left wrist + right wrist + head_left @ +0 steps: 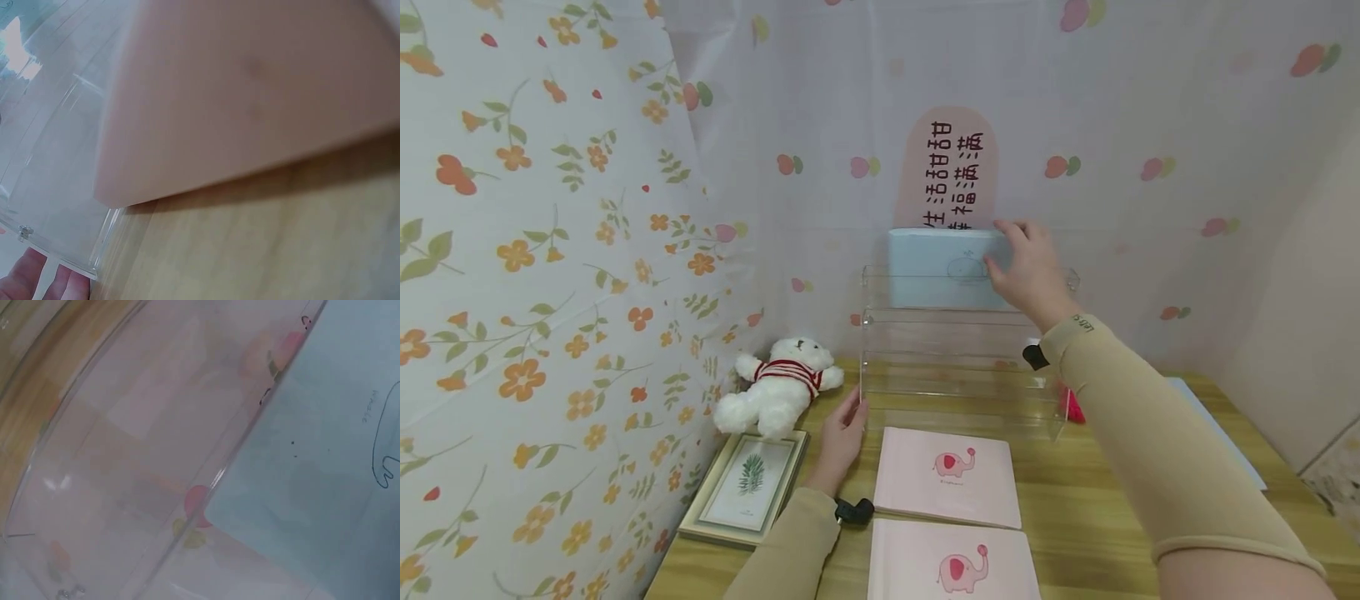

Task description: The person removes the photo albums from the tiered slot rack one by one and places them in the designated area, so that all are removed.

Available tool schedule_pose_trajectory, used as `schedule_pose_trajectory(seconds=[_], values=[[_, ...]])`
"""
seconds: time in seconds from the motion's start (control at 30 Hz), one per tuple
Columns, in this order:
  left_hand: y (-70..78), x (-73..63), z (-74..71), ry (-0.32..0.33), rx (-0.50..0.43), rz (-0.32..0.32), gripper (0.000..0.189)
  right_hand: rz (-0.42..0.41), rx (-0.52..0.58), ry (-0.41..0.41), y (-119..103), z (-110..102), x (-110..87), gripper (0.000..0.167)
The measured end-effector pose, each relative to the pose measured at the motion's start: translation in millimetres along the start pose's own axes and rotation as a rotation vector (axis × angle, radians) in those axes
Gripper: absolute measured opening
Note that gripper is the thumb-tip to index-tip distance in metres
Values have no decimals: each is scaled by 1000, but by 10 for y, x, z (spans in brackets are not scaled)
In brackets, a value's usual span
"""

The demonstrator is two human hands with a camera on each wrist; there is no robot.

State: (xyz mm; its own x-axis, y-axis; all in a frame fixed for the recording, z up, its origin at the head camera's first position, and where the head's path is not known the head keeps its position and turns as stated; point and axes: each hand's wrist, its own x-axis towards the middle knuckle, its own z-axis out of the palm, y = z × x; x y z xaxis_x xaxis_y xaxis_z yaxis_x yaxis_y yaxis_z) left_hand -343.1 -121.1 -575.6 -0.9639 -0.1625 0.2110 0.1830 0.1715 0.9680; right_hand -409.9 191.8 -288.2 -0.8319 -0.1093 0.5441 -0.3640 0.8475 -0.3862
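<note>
A light blue book (925, 267) with a line-drawn whale on its cover leans upright on the top tier of a clear acrylic rack (955, 385). My right hand (1030, 267) grips the book near its upper right corner, thumb on the cover and fingers at the top edge. In the right wrist view, the blue cover (294, 487) rests against the clear ledge. My left hand (841, 437) holds the rack's lower left side. Its fingertips (25, 275) show past the panel's edge in the left wrist view, where a blurred part of the hand fills much of the picture.
Two pink elephant books (947, 483) lie in front of the rack on the wooden table (1097, 517). To the left are a white teddy bear (786, 387) and a framed leaf picture (748, 483). A pale blue flat item (1217, 429) lies right, partly behind my arm.
</note>
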Motion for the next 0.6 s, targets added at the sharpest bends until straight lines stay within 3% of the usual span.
schedule_pose_trajectory(seconds=[0.13, 0.27, 0.4, 0.6], values=[[3, -1, -9, 0, 2, -1, 45, 15, 11, 30, -16, 23, 18, 51], [-34, 19, -28, 7, 15, 9, 45, 83, 18, -14, -73, 44, 70, 39], [-27, 21, -33, 17, 26, 5, 44, 150, 79, -33, -111, 71, 119, 37], [21, 6, -10, -15, 18, -10, 45, 175, 166, 69, -95, 83, 75, 27]])
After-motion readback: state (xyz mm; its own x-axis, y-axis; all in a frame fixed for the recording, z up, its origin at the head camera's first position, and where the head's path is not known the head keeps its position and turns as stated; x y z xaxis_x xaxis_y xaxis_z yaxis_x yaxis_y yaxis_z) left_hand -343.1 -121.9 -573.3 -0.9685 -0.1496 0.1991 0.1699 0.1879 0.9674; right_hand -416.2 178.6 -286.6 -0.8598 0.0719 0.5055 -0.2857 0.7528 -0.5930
